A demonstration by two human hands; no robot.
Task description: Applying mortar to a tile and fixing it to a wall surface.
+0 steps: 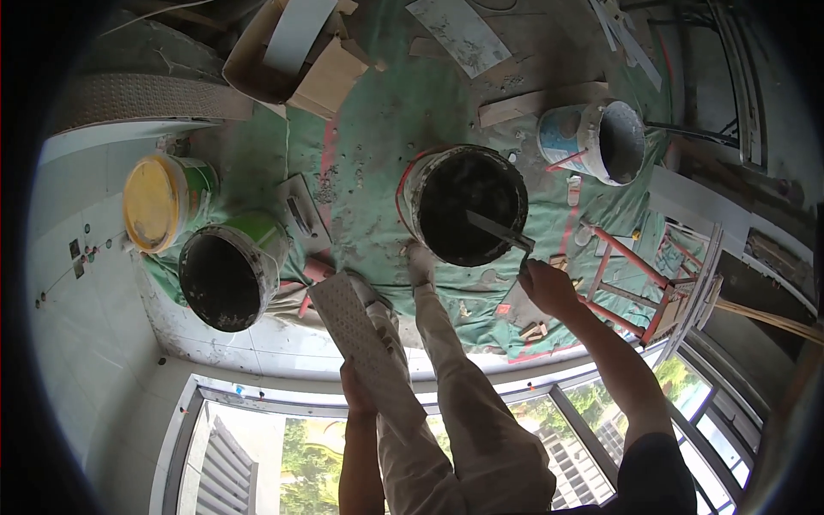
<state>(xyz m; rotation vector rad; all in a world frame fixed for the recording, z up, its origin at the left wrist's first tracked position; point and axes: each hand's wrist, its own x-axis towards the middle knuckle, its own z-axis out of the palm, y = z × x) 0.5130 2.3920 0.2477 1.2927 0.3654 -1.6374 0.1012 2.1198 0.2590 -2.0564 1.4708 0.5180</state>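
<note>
My left hand [359, 390] grips the lower edge of a long, narrow tile [360, 343], held tilted in front of my legs. The tile's visible face is pale grey with a raised pattern. My right hand [549, 287] is closed round the handle of a trowel [495, 227]. Its flat blade reaches over the near right rim into a bucket [415, 193] of dark, wet-looking mortar [468, 184]. How deep the blade tip sits is hard to make out. This bucket stands on the floor just beyond my feet.
Left are an open green-and-white bucket [273, 245], a yellow-lidded bucket [150, 204] and a flat handled float [302, 215]. Right are a mortar-smeared bucket [573, 137] and a red-framed stool [639, 257]. A cardboard box [330, 79] lies farther off on the green sheet [369, 189]; windows [318, 455] are near me.
</note>
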